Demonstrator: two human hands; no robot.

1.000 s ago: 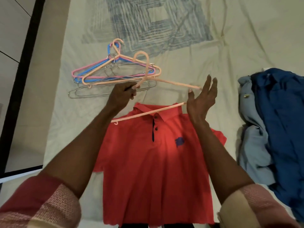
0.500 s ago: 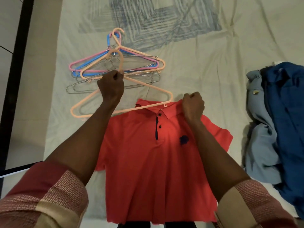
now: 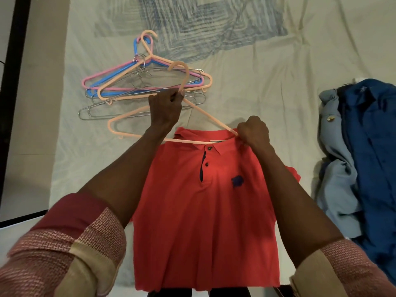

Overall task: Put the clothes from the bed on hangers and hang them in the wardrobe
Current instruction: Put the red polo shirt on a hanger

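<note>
The bed (image 3: 267, 78) carries a red polo shirt (image 3: 203, 211) near, a pile of hangers (image 3: 120, 86) far left, and blue clothes (image 3: 364, 157) right.

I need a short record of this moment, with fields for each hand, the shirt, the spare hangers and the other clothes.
left hand: grips the peach hanger at the base of its hook
right hand: pinches the shirt collar at the hanger's right end
red polo shirt: flat on the bed, front up, hanger not yet fully inside
spare hangers: piled beyond the shirt, plastic and wire
blue clothes: heaped at right
</note>
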